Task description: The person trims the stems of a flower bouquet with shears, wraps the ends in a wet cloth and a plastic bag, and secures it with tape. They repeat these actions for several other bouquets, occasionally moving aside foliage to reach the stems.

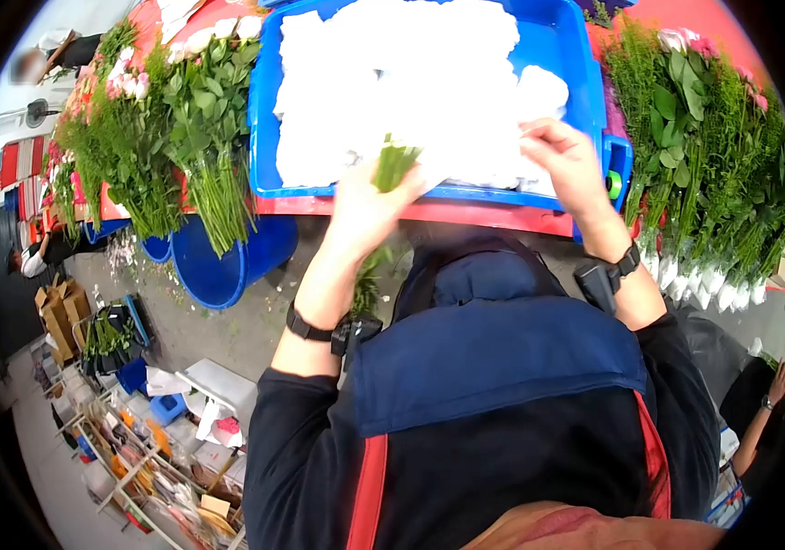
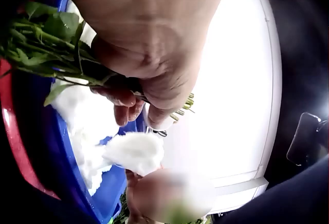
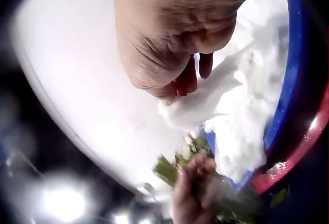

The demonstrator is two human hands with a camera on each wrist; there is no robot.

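My left hand (image 1: 362,211) grips a bunch of green flower stems (image 1: 396,163), with the cut ends pointing up past the thumb. In the left wrist view, the leafy part of the bunch (image 2: 51,49) trails off to the left. A soft white cotton-like wad (image 3: 198,103) is pinched between the fingers and thumb of my right hand (image 1: 571,165). That wad is close beside the stem ends, over a blue tray (image 1: 264,119). White wads (image 1: 401,82) are heaped in the tray, their detail washed out by glare in the head view.
The tray stands at the edge of a red-covered table (image 1: 502,216). Leafy flower bunches (image 1: 209,101) lie to its left, and more bunches (image 1: 676,137) with white-wrapped ends lie to its right. A blue bucket (image 1: 214,266) is below the table's left side. Another person's arm (image 1: 759,426) shows at lower right.
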